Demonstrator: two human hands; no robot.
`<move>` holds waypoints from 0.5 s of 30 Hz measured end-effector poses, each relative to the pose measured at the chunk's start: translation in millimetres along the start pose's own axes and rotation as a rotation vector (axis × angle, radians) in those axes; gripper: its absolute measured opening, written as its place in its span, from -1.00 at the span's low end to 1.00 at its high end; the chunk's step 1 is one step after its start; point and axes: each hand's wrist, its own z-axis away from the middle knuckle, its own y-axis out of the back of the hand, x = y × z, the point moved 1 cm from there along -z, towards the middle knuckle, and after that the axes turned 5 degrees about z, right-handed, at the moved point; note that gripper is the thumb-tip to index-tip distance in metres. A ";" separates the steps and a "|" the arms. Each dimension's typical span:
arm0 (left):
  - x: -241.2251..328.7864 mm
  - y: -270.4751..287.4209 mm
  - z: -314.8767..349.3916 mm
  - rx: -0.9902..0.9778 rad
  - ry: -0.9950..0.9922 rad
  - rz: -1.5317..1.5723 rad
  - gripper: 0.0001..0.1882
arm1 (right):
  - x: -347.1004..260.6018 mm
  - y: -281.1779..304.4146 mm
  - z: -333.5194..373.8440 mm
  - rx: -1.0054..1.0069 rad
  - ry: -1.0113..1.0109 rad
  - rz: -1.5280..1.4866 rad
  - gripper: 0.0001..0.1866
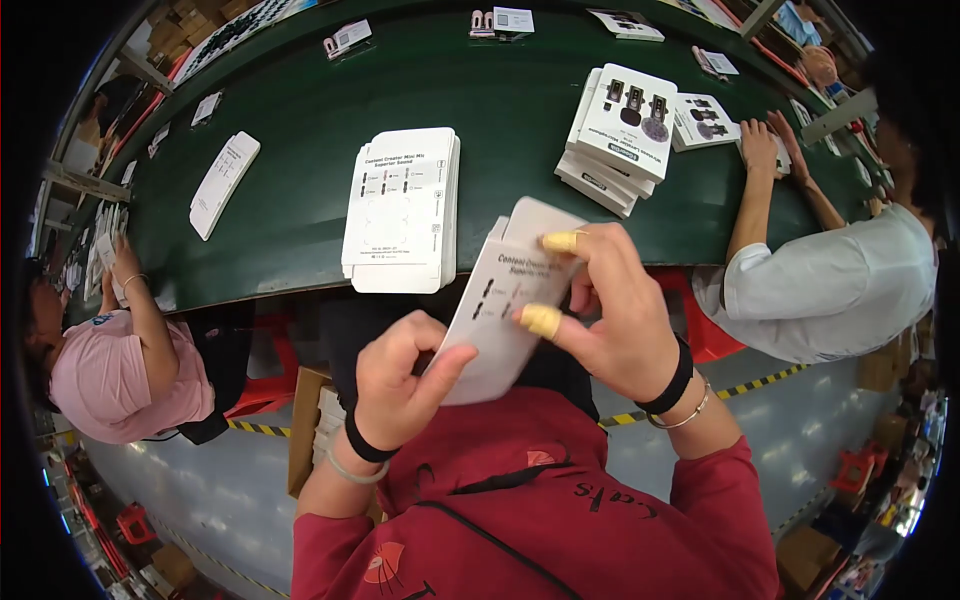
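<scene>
Between my hands, above my lap, I hold a flat white cardboard box (500, 345) with small dark pictures printed on it, tilted. My left hand (405, 375) grips its lower left edge, thumb on the face. At its upper right edge, my right hand (610, 310) has it between thumb and fingers; yellow tape wraps the thumb and a fingertip. A stack of similar flat white boxes (402, 205) lies just beyond on the green table (290, 200). To the right of that stands a pile of filled white boxes (625, 120) with microphone pictures.
A few flat boxes (224, 185) lie farther left. Small packets (348, 38) are spread along the table's far side. A co-worker in pink (115, 375) handles packets at left; another in white (830, 285) reaches onto the table at right. An open carton (308, 430) stands beside my lap.
</scene>
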 end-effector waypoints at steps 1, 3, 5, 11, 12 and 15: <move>-2.1 -1.7 5.0 -0.057 0.005 0.030 -0.83 | 1.5 0.8 0.4 -0.072 -0.021 0.030 -0.69; -2.8 -4.3 11.7 -0.112 0.010 0.063 -0.80 | 4.9 2.2 2.4 -0.216 -0.065 0.090 -0.71; -4.6 -11.9 17.6 -0.194 0.346 0.585 -0.56 | 8.9 0.6 8.1 -0.243 -0.006 0.043 -0.72; -10.1 -12.5 48.9 -0.638 0.672 1.140 -0.08 | -17.2 -3.4 17.6 -0.372 0.100 -0.068 -0.73; -9.7 -15.8 51.4 -0.648 0.687 1.235 -0.07 | -18.8 -3.7 20.2 -0.373 0.099 -0.067 -0.73; -7.2 -18.2 58.3 -0.663 0.716 1.428 -0.05 | -21.6 -3.5 27.8 -0.449 0.221 0.218 -0.74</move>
